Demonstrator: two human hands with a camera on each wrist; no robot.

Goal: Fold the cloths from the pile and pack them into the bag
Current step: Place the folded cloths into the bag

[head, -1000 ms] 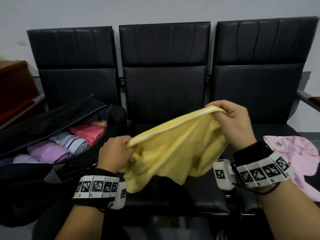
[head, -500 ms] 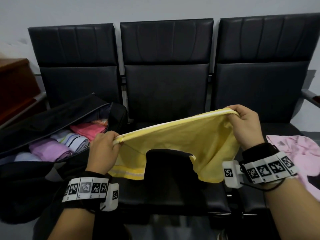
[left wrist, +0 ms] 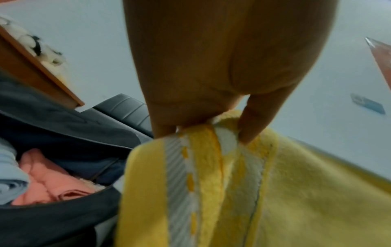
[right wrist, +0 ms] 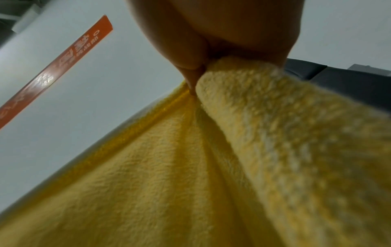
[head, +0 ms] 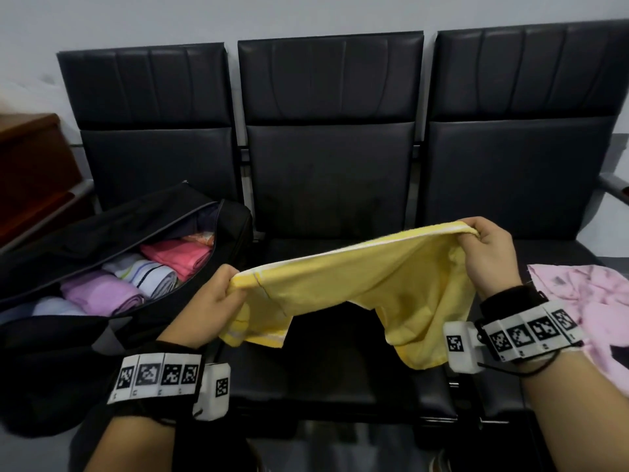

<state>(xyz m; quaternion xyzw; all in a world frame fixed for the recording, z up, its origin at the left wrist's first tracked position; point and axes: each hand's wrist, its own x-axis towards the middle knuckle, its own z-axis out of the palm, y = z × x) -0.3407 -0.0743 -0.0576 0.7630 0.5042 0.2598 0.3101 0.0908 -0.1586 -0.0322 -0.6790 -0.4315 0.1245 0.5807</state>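
Observation:
A yellow towel (head: 357, 284) with white stripes hangs stretched in the air above the middle seat. My left hand (head: 207, 301) pinches its left corner, seen close in the left wrist view as the towel (left wrist: 211, 183) caught between fingers (left wrist: 251, 127) and palm. My right hand (head: 486, 257) grips the right corner higher up; in the right wrist view the towel (right wrist: 211, 167) fills the frame. The black bag (head: 102, 226) lies open on the left seat, holding rolled cloths: purple (head: 102, 296), striped white (head: 149, 275), pink (head: 177, 257). A pink cloth (head: 585, 301) lies on the right seat.
A row of black padded seats (head: 330, 185) stands against a grey wall. A brown wooden cabinet (head: 30, 165) is at the far left. A metal armrest (head: 612, 189) sticks out at the right edge.
My hands have moved apart, pulling the yellow towel from a bunched sag into a stretched top edge. The left hand has shifted left and down.

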